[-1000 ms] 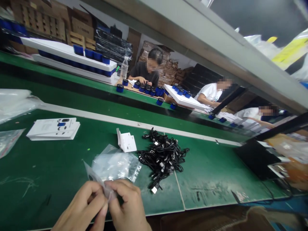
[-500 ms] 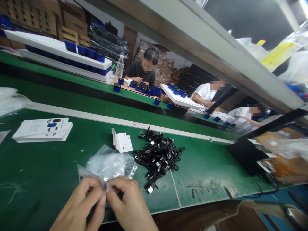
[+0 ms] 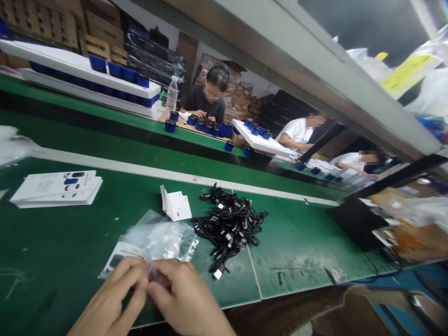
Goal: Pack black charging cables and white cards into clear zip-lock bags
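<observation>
1. Cables [image 3: 229,221], black, metal plugs showing: one tangled heap on the green table [image 3: 297,242]; landmark for all entries.
2. Bag [image 3: 105,270], clear, with a printed card [image 3: 126,249] in it: left of the cables and nearer the wearer, one end between the two hands.
3. Left hand [image 3: 117,294]: left of the cables, on their near side; thumb and fingers pinched on the bag.
4. Right hand [image 3: 189,291]: nearer the wearer than the cables, slightly left; thumb and curled forefinger gripping the bag's same end, fingertips partly hidden.
5. Clear bags [image 3: 163,235], flat, overlapping: just left of the cables, partly behind the held bag.
6. Booklets [image 3: 178,206], white, small, one leaf raised: just left of the cables, beyond the clear bags.
7. Leaflets [image 3: 52,187], white, printed, stacked: well left of the cables.
8. Strip [image 3: 168,175], pale, long: beyond the cables, running across the table.
9. Jars [image 3: 170,126], blue, dark-topped: well beyond the cables.
10. Bottle [image 3: 172,95], clear: beyond the cables, to their left.
11. Three persons, seated: farther beyond the cables.
</observation>
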### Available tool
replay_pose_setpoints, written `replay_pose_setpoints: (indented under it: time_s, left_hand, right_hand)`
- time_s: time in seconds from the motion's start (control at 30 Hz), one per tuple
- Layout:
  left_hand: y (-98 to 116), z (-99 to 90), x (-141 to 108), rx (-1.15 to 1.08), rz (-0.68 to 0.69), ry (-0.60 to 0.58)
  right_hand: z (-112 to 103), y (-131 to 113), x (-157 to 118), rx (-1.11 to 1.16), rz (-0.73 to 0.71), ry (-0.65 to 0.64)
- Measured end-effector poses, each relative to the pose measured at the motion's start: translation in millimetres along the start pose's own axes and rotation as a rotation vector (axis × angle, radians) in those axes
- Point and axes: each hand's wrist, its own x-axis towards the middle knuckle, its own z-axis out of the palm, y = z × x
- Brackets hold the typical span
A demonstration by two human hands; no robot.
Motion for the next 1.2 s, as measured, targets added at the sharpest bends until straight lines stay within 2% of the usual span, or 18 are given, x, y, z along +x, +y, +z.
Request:
replay_pose_setpoints:
  time_s: [0.03,0.1,0.17,0.23,0.33,0.47,0.57,0.63,0.67,0.77,0.83,0.9,0.97,1.07,1.13,1.2]
  left_hand:
    - [-4,-0.7,4,-0.017,-0.036,-0.042]
    - [-9,-2.2,10,-0.044,-0.084,-0.092]
    - [-8,-3.4,12,-0.072,-0.103,-0.128]
    - [-5,-3.7,12,-0.102,-0.106,-0.155]
    - [-2,-3.4,11,-0.126,-0.107,-0.172]
    - [-2,-6.0,13,-0.109,-0.088,-0.165]
    - [1,-10.4,15,-0.092,-0.063,-0.15]
    - [5,-12.7,16,-0.088,-0.063,-0.133]
    - [6,-13.2,17,-0.091,-0.07,-0.12]
    - [7,-12.2,16,-0.11,-0.092,-0.095]
    - [2,-10.0,14,-0.106,-0.077,-0.06]
    - [-4,-7.7,11,-0.066,-0.049,-0.005]
    - [-9,-6.6,5,0.007,-0.014,0.039]
    - [-10,-7.4,-1,0.124,0.058,0.107]
    - [-6,-8.7,-2,0.167,0.091,0.172]
    - [-2,-9.0,-2,0.175,0.097,0.21]
  right_hand:
    - [-16,2,-2,-0.052,-0.049,-0.004]
    - [-54,9,-3,-0.235,-0.076,0.114]
    - [-92,20,-1,-0.613,-0.011,0.272]
    - [-122,32,5,-0.835,0.021,0.239]
    - [-144,50,18,-0.829,-0.042,0.169]
    - [-150,62,26,-0.691,-0.108,0.167]
    - [-140,51,17,-0.571,-0.094,0.272]
    - [-119,34,5,-0.45,-0.08,0.304]
    - [-104,24,-1,-0.226,-0.058,0.272]
    - [-50,1,-15,-0.025,-0.092,-0.02]
    - [-17,-3,-18,0.021,-0.002,-0.044]
    - [6,-1,-17,0.03,0.073,-0.013]
    - [18,3,-15,-0.042,0.092,0.027]
    - [23,4,-15,-0.173,0.023,0.047]
    - [25,2,-19,-0.145,-0.012,0.091]
    - [29,1,-23,-0.073,0.021,0.174]
